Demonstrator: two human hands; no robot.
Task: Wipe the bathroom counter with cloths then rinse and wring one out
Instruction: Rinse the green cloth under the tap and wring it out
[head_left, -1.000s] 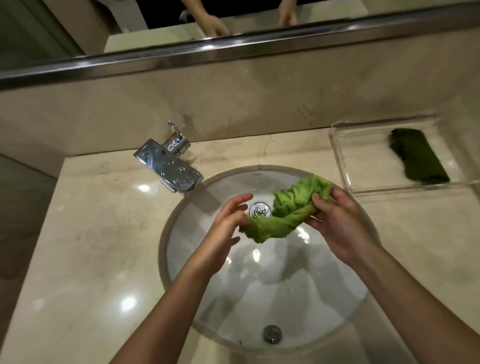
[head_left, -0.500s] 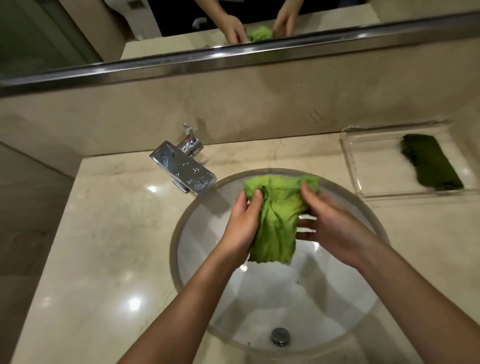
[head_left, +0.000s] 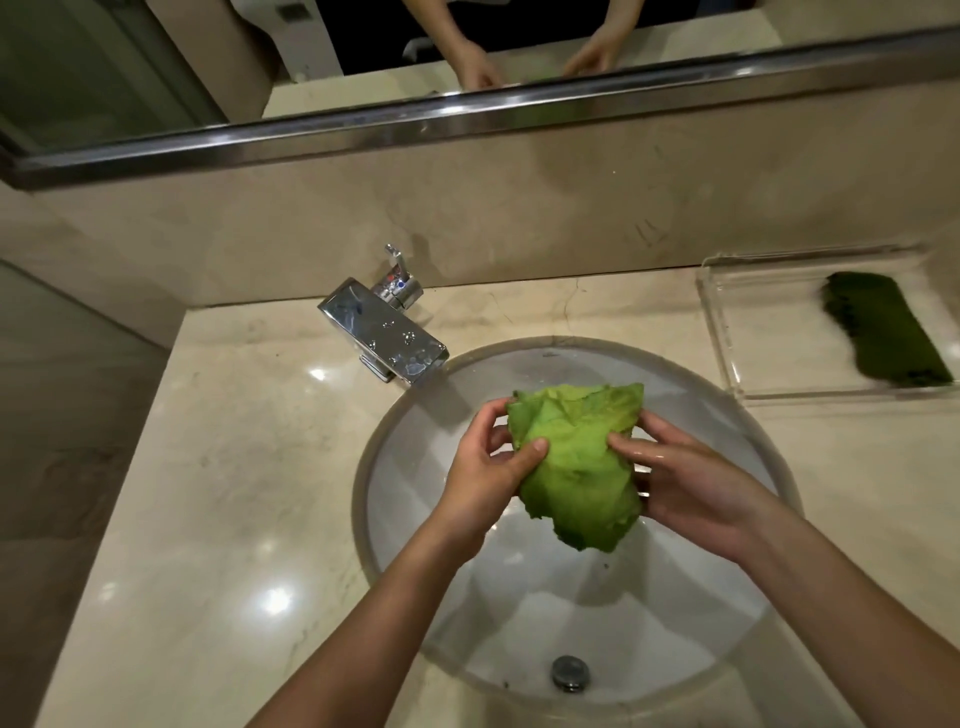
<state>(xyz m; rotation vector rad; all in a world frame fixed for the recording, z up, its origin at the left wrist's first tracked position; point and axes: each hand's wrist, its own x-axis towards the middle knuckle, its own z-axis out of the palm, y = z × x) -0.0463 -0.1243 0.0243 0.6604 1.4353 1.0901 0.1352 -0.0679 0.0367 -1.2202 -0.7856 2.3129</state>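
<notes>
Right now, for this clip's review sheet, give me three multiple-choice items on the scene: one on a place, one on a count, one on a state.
1. Where does the dark green cloth lie?
A) on the floor
B) in the clear tray
C) in a bucket

2. How many cloths show, reflections aside?
A) one
B) two
C) four

3. How is the light green cloth held?
A) gripped by the left hand and the right hand over the sink
B) spread flat, untouched
C) dangled from one hand

Answers:
1 B, it rests inside the tray's clear walls at the far right.
2 B, one dark in the tray, one light in the hands.
3 A, a thumb of each hand presses its front, with the sink beneath.
</notes>
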